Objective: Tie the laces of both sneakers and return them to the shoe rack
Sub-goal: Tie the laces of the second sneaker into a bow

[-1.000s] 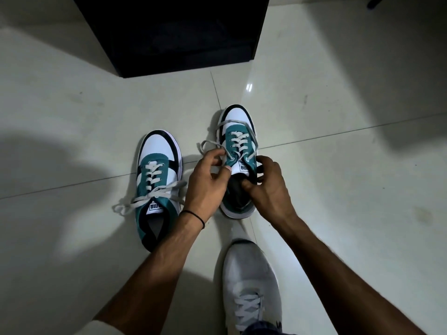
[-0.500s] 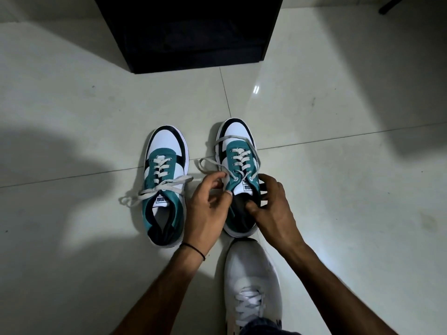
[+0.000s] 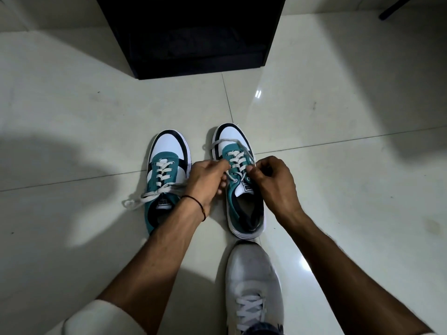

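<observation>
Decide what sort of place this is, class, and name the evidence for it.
Probably indoors in a home, near an entryway or shoe-storage spot: a glossy tiled floor, a dark low cabinet, perhaps the shoe rack, and a pair of teal sneakers set out on the floor.

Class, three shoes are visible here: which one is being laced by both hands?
The right-hand teal sneaker: the left hand and right hand pinch its laces. The other teal sneaker and grey shoe go untouched.

dim, uneven light; broad soft shadows cross the glossy pale tiled floor (image 3: 314,117), small glare spot, wide-angle bending at edges.
</observation>
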